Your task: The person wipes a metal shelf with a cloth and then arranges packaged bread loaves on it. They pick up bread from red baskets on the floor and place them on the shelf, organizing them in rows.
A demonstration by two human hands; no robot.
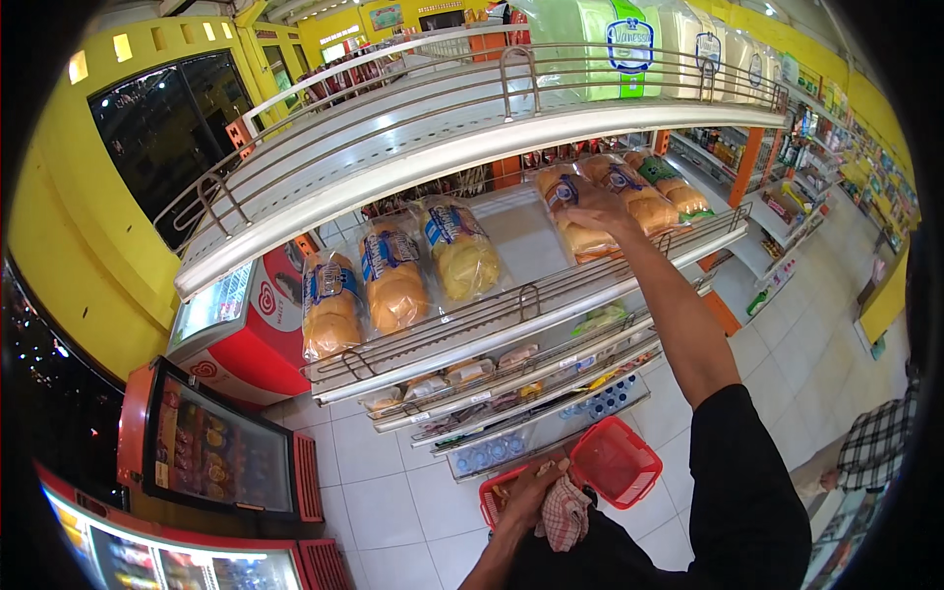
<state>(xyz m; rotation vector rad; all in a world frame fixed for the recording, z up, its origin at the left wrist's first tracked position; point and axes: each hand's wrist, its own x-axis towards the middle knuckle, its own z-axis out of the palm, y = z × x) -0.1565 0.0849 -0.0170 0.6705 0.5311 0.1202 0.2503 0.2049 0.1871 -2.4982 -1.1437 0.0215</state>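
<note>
My right hand reaches onto the middle shelf and is on a wrapped bread loaf, its fingers over the label; they hide part of the loaf. Close on its right lie another wrapped loaf and one with a green label. Farther left on the same shelf are two brown loaves and a paler yellowish loaf, all in clear bags. Low in front of my body, my left hand holds a red-and-white checked cloth.
Wire rails edge the shelves. Above, green and cream packaged loaves stand on the top shelf. Red plastic baskets sit on the tiled floor by my legs. Left are a red freezer and glass-door coolers. A person's checked sleeve shows far right.
</note>
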